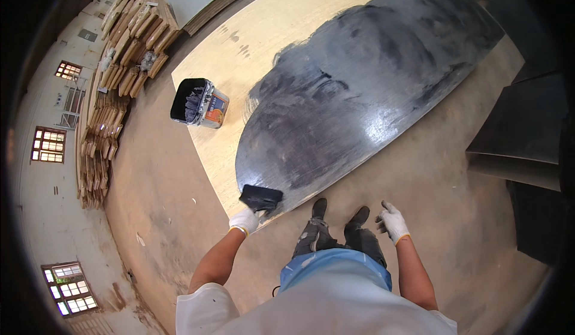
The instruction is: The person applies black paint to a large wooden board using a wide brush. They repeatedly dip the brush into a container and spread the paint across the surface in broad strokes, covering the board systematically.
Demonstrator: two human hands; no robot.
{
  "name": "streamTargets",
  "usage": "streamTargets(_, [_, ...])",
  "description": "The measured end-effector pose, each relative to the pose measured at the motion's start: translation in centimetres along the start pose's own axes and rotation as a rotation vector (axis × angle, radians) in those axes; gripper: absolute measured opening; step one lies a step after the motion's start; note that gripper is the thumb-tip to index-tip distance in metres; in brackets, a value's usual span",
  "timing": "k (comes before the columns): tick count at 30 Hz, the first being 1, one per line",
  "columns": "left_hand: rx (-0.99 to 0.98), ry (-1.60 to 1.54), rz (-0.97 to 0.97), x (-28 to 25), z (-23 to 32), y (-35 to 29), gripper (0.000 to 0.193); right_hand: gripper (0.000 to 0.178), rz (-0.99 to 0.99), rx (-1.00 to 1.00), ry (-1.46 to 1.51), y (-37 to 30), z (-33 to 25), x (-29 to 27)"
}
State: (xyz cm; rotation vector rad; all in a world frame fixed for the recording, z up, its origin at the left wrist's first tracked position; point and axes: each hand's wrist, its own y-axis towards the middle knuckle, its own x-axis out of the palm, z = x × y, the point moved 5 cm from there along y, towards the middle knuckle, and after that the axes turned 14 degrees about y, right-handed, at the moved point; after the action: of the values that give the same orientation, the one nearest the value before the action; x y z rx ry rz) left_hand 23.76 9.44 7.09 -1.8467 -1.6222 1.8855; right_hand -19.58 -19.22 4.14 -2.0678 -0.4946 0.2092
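My left hand [244, 220], in a white knit glove, is closed round the handle of a wide, flat paint brush [262, 198] covered in black. The brush head rests at the near left corner of a large pale wooden panel [206, 155]. A wet, glossy black coating [335, 113] spreads over much of the panel, with swirled stroke marks and a ragged far edge. To the right of my legs hangs my right hand [393, 222], gloved too, empty with fingers apart. An open square bucket [200, 103] with dark residue inside stands on the panel's left edge.
Bundled wooden boards [135, 41] are stacked along the left wall. Behind the panel lies another stack of sheets [209, 2]. Dark, box-like panels [518, 125] stand at the right. Concrete floor [156, 191] surrounds the panel, with my boots close to its near edge.
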Motion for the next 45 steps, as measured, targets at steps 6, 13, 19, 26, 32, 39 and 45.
streamTargets(6, [0.091,-0.11,0.104,-9.8,12.3,5.2,0.041,0.06,0.004,0.011,-0.021,0.2,0.3,-1.9])
streamTargets(13, [0.221,0.032,0.105,-22.0,23.5,19.3,0.036,0.059,0.116,0.18,-0.011,0.8,3.6,-6.2])
streamTargets(19, [0.2,0.064,0.064,-35.2,24.3,31.2,0.039,0.061,0.325,0.204,0.15,1.0,-0.2,-9.8])
streamTargets(26, [0.237,0.172,0.058,-39.7,21.0,45.6,0.042,0.062,0.371,0.195,0.209,3.2,-3.9,-10.3])
streamTargets(32, [0.298,0.296,0.089,-40.8,20.7,37.7,0.039,0.061,0.312,0.256,0.187,3.7,-5.2,-7.3])
streamTargets(39, [0.387,0.381,0.134,-41.1,21.2,38.9,0.038,0.062,0.346,0.195,0.182,3.9,-7.5,-8.1])
streamTargets(45, [0.357,0.439,0.225,-39.9,18.1,43.5,0.042,0.061,0.31,0.151,0.223,3.5,-7.1,-8.2])
